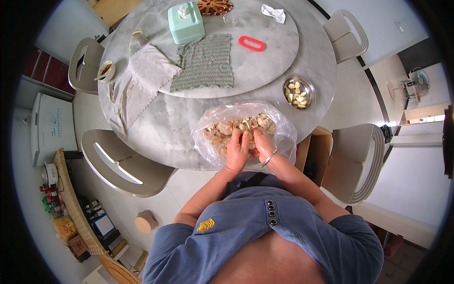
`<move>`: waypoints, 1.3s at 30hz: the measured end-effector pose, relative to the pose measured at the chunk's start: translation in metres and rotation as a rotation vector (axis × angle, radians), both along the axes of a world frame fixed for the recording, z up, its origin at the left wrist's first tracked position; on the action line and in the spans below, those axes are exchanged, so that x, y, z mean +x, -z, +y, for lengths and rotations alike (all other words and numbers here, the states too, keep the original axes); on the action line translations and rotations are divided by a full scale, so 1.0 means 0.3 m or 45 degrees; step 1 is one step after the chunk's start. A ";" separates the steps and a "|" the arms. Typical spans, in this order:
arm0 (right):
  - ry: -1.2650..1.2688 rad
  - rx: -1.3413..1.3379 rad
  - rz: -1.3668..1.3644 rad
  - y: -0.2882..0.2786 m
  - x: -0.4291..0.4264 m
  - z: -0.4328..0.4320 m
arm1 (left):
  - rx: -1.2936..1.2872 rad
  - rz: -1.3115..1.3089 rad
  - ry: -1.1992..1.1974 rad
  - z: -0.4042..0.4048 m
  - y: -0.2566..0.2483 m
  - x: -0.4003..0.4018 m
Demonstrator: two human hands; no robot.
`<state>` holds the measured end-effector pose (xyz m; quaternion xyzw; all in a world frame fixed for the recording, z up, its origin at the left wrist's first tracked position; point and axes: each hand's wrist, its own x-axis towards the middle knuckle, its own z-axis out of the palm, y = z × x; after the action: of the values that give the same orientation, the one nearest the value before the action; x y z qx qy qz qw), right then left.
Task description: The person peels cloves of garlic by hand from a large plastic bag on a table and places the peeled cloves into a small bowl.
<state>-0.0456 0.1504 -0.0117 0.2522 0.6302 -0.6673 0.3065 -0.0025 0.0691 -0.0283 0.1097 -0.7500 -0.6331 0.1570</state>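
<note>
My left hand (238, 149) and my right hand (262, 145) meet over an opened clear plastic bag (204, 122) at the near edge of the marble table. Between the fingertips of both hands is a small piece of garlic (251, 135), partly hidden by the thumbs. Garlic bulbs, such as one whole garlic bulb (225, 128), and loose dry skins fill the bag around the fingers. A bracelet circles my right wrist. To the right of the bag, a round steel bowl (311, 93) holds several peeled garlic cloves (297, 95).
The round marble table (166, 142) carries a turntable (273, 64) with a mint tissue box (187, 25), a knitted cloth (205, 64) and a red ring-shaped handle (252, 43). A pale cloth (142, 78) and a small food bowl (106, 71) lie left. Chairs and a cardboard box (318, 152) stand around.
</note>
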 end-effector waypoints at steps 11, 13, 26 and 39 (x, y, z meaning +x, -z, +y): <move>-0.120 0.295 0.714 0.088 0.030 0.015 | 0.451 -0.200 -0.015 -0.036 0.003 -0.029; 0.038 0.014 0.499 0.069 0.027 0.007 | 0.708 -0.360 -0.029 -0.039 -0.049 -0.031; 0.247 -0.825 0.209 -0.007 0.014 0.010 | 1.443 -0.434 -0.142 -0.045 -0.075 -0.025; -0.228 0.191 1.189 0.022 0.002 0.040 | 0.047 -0.068 -0.163 -0.093 -0.056 -0.009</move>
<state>-0.0449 0.1623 -0.0182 -0.1085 0.7660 -0.6330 0.0280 -0.0052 0.0413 -0.0114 0.1771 -0.7336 -0.6323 0.1751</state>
